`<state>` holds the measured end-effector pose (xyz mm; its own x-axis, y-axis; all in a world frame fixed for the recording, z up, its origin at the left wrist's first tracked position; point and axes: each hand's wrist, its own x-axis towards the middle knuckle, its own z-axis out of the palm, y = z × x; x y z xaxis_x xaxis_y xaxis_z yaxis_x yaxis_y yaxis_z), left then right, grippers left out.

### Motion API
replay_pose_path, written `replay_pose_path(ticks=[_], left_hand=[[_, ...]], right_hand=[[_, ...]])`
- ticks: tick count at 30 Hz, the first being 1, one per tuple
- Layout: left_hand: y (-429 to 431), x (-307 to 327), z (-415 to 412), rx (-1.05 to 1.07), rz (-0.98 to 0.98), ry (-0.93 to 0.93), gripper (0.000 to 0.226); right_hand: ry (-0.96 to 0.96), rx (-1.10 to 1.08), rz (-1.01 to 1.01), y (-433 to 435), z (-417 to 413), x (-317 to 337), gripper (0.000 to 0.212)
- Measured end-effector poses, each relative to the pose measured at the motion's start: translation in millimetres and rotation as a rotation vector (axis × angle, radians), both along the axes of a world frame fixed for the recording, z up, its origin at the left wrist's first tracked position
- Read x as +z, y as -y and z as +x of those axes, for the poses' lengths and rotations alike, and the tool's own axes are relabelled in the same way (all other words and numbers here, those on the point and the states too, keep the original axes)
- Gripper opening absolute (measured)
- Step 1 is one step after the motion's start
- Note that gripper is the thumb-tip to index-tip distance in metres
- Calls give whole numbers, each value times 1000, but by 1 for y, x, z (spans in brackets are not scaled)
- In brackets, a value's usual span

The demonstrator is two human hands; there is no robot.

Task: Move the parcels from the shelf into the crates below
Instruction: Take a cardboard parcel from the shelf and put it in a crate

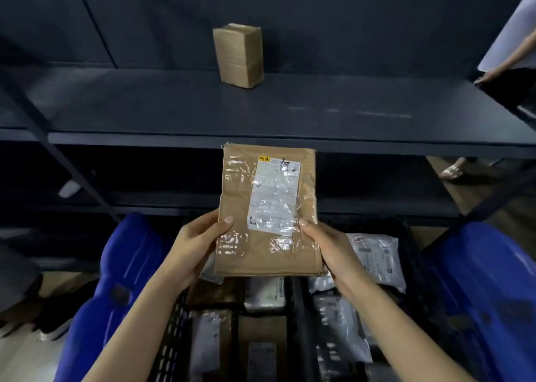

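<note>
**Position.** The parcel, a flat brown packet with a taped label, is in the air, in front of the shelf edge and above the crates.

**Grip.** The left hand and right hand each pinch a lower side edge, thumbs on the front face. The fingers behind are hidden.

**Risks.**
- Both thumbs bear on or near glossy tape, so a slip is likely if the pinch loosens.
- The hold is low, so the upper half could tip forward.
- The crates already hold packets. A careless drop could land the parcel on the bar between the crates, or leave it riding up on the pile.
- One box stands upright on the shelf near the back, and fetching it would be a long reach.

**Surroundings.** The shelving is dark metal against a dark wall. Blue shapes, which I cannot identify, flank the crates. Another person's arm shows at the right edge. The floor is pale.
</note>
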<state>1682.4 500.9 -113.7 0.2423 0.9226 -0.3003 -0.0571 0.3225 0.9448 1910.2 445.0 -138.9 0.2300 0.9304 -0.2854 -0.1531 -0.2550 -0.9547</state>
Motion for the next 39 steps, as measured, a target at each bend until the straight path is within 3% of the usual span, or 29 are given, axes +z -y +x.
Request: replay_pose_path(ticks=[6,13,18,21,26,31,35,39], left_hand=[[2,-35,-37,17,-75,-48,26],[32,-104,-80,12,-270,-112,21],[72,-147,-103,28,-430,-113,19],[92,-163,-113,58,-522,-116,19],[107,-180,-126,62,-619,-144,42],[115,-198,-130,99,-606,-372,60],[118,-209,-134,29,-587,-367,52],[119,-222,-129,-38,-465,-623,14]], right_hand=[[-24,41,-90,-2,-40,-40,7],[-106,91,-281,30,-77,-95,17],[-37,80,-422,72,-98,-138,7],[-55,45,-462,93,-111,-154,12],[-103,71,-497,109,-126,-171,8],[-98,75,-488,113,-134,-182,18],[-79,119,-481,114,-136,-190,22],[-44,166,-523,115,-138,-205,28]])
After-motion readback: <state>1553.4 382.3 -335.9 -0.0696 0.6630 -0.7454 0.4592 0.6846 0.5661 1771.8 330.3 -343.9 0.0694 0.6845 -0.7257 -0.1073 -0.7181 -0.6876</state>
